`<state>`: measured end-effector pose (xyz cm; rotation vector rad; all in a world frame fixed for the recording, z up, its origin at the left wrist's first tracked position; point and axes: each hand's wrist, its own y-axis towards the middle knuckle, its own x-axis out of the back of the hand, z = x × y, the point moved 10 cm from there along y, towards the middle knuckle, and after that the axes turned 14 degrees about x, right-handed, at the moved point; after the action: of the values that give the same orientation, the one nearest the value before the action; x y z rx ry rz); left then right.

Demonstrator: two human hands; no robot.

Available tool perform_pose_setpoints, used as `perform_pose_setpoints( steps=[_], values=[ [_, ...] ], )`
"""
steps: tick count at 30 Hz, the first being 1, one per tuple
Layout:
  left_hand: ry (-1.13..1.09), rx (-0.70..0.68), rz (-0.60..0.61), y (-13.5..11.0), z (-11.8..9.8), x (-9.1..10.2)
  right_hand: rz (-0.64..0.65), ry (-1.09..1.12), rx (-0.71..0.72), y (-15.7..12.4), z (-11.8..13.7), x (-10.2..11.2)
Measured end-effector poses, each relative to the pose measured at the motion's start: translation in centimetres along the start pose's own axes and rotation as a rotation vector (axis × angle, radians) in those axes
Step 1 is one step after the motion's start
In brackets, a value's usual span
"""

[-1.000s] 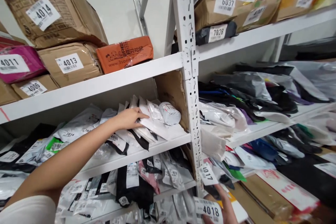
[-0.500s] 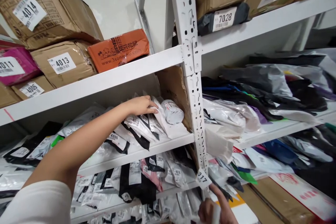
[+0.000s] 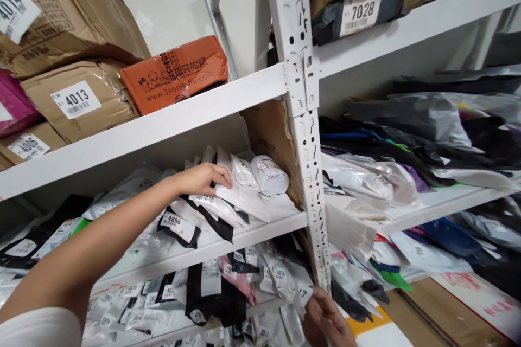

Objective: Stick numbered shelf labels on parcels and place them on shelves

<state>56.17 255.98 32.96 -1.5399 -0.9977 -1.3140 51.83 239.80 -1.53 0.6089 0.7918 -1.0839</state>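
Observation:
My left hand [image 3: 207, 179] reaches onto the middle shelf, its fingers closed on the edge of a white mailing bag [image 3: 244, 200] that lies on other bags. Beside it sits a round white wrapped package [image 3: 269, 175]. Under my left hand, a bag's label is partly covered. Lower right, my right hand [image 3: 328, 317] pinches a small white label [image 3: 303, 295] whose visible digits end in 17. A black bag marked 4006 [image 3: 179, 226] lies left of the white bag, near the shelf front.
A perforated white upright [image 3: 295, 43] divides the two shelf bays. Above are an orange box [image 3: 175, 76] and a carton marked 4013 [image 3: 77, 97]. Piled bags [image 3: 366, 173] fill the right bay. Large cartons [image 3: 431, 309] stand lower right.
My left hand has moved left and slightly down, tilting the white bag over and uncovering another white packet behind it. My right hand and the label have shifted slightly left and down.

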Motion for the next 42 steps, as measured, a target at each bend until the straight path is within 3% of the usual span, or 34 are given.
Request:
perform_pose_setpoints(
  steps=[5,8,11,15,21,27,35,42],
  values=[
    [0.026,0.046,0.14,1.7,-0.5,-0.6,-0.063,-0.108,0.153,3.5,4.4,-3.6],
    [0.267,0.138,0.197,4.4,0.6,-1.6,-0.062,-0.091,0.212,5.2,6.4,-6.4],
    [0.514,0.173,0.219,6.4,2.4,-2.8,-0.051,-0.06,0.212,5.8,6.7,-8.1],
    [0.461,0.162,0.28,7.3,4.3,-3.7,-0.068,-0.02,0.185,6.0,5.6,-8.1],
    [0.264,0.095,0.262,8.7,5.2,-3.0,-0.017,0.0,0.185,6.8,4.8,-8.4],
    [0.355,0.14,0.23,7.6,3.3,-3.2,-0.009,0.024,0.2,7.9,4.0,-8.7],
    [0.411,0.257,0.117,7.0,0.0,-6.3,0.061,-0.029,0.549,9.8,5.1,-9.4],
    [0.505,0.261,0.097,6.1,-1.2,-7.8,-0.017,-0.179,0.542,10.3,4.0,-8.5]
  ],
)
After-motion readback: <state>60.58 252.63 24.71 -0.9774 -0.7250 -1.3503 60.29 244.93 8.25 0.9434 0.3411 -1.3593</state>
